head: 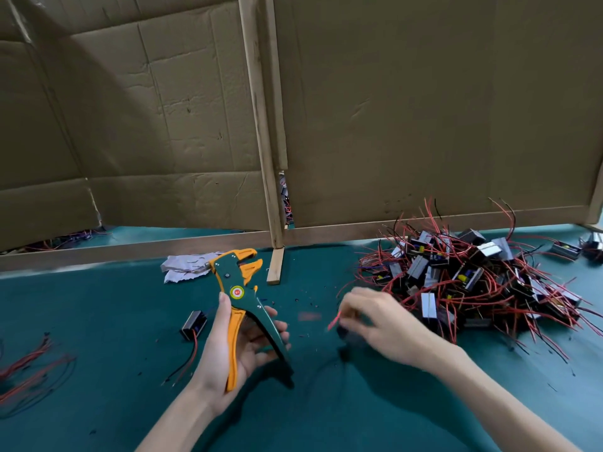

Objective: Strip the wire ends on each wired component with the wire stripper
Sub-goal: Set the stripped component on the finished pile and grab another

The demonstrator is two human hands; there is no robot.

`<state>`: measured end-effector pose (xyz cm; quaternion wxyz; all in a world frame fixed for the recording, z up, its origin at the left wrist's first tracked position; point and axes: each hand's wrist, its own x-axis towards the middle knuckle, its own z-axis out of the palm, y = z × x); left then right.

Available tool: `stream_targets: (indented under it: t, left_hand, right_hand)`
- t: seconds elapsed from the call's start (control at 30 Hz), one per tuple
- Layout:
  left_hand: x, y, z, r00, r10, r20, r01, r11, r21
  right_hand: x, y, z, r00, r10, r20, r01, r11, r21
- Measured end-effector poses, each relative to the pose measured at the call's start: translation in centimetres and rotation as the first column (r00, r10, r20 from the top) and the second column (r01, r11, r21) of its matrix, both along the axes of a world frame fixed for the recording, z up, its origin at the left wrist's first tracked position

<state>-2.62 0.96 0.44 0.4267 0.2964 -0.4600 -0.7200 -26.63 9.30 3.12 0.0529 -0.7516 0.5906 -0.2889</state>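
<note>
My left hand (239,347) grips the handles of a green and orange wire stripper (241,288), held upright with its jaws apart and pointing up and right. My right hand (381,324), blurred by motion, pinches a red wire (334,321) of a dark component (347,334) partly hidden under its fingers. A big pile of wired components (473,278) with red and black leads lies to the right of that hand. One small black component (194,324) with red and black wires lies on the green mat just left of my left hand.
Cardboard panels (424,109) on a wooden frame (264,125) wall off the back of the green table (98,321). Crumpled paper (186,265) lies behind the stripper. Loose red wires (29,363) spread at the far left. Insulation scraps dot the mat.
</note>
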Motion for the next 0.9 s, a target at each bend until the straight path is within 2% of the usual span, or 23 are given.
stream_targets:
  t: [0.07, 0.17, 0.23, 0.3, 0.37, 0.4, 0.43, 0.5, 0.53, 0.6, 0.63, 0.7, 0.73, 0.8, 0.9]
  left_hand:
    - [-0.1, 0.2, 0.1, 1.000, -0.007, -0.001, 0.007, 1.000, -0.012]
    - [-0.1, 0.3, 0.1, 1.000, -0.010, -0.014, 0.010, 1.000, -0.014]
    - [0.1, 0.3, 0.1, 1.000, -0.012, -0.012, 0.011, 1.000, -0.020]
    - [0.2, 0.2, 0.2, 1.000, -0.013, -0.008, 0.013, 1.000, -0.026]
    - [0.3, 0.2, 0.3, 1.000, -0.025, -0.004, 0.025, 0.999, -0.029]
    - [0.3, 0.2, 0.3, 0.999, -0.033, -0.003, 0.033, 0.999, -0.029]
    - [0.2, 0.3, 0.3, 0.999, -0.041, -0.003, 0.041, 0.999, -0.028]
    - [0.2, 0.3, 0.3, 0.998, -0.058, -0.003, 0.058, 0.998, -0.022]
    - [0.1, 0.4, 0.3, 0.998, -0.067, 0.001, 0.067, 0.998, -0.021]
    - [0.0, 0.5, 0.2, 0.997, -0.081, 0.014, 0.081, 0.996, -0.022]
    - [0.0, 0.6, 0.2, 0.996, -0.088, 0.021, 0.088, 0.996, -0.025]
    - [-0.1, 0.7, 0.1, 0.994, -0.101, 0.032, 0.102, 0.994, -0.033]
    - [-0.1, 0.8, 0.1, 0.993, -0.109, 0.038, 0.110, 0.993, -0.039]
    - [-0.2, 0.9, 0.1, 0.989, -0.138, 0.048, 0.140, 0.989, -0.050]
    - [-0.3, 1.3, 0.2, 0.975, -0.211, 0.072, 0.215, 0.975, -0.058]
  right_hand:
    - [0.8, 0.1, -0.7, 0.994, 0.099, -0.044, -0.097, 0.993, 0.062]
    - [1.6, 0.8, 0.0, 0.972, 0.230, 0.054, -0.236, 0.950, 0.205]
    - [1.6, 1.3, 0.9, 0.969, 0.226, 0.104, -0.244, 0.942, 0.232]
    - [1.4, 1.4, 1.6, 0.976, 0.055, 0.211, -0.091, 0.982, 0.166]
    - [0.8, 1.4, 2.0, 0.945, -0.195, 0.262, 0.175, 0.980, 0.098]
    - [0.5, 1.5, 2.2, 0.928, -0.296, 0.225, 0.276, 0.954, 0.118]
    - [0.3, 1.7, 2.4, 0.919, -0.364, 0.154, 0.327, 0.919, 0.221]
    - [0.5, 2.2, 2.1, 0.912, -0.409, 0.032, 0.337, 0.793, 0.507]
    - [0.9, 2.2, 1.6, 0.908, -0.417, -0.036, 0.363, 0.743, 0.563]
    - [1.6, 1.6, 0.4, 0.878, -0.455, -0.149, 0.470, 0.757, 0.454]
    - [1.9, 1.2, -0.3, 0.875, -0.471, -0.110, 0.474, 0.792, 0.385]
    - [2.1, 0.4, -1.1, 0.863, -0.459, 0.210, 0.359, 0.851, 0.384]
    - [2.1, 0.2, -1.3, 0.804, -0.442, 0.398, 0.278, 0.871, 0.406]
    - [1.9, 0.1, -1.4, 0.641, -0.397, 0.657, 0.155, 0.905, 0.396]
    - [1.7, 0.1, -0.9, 0.464, -0.272, 0.843, 0.071, 0.960, 0.271]
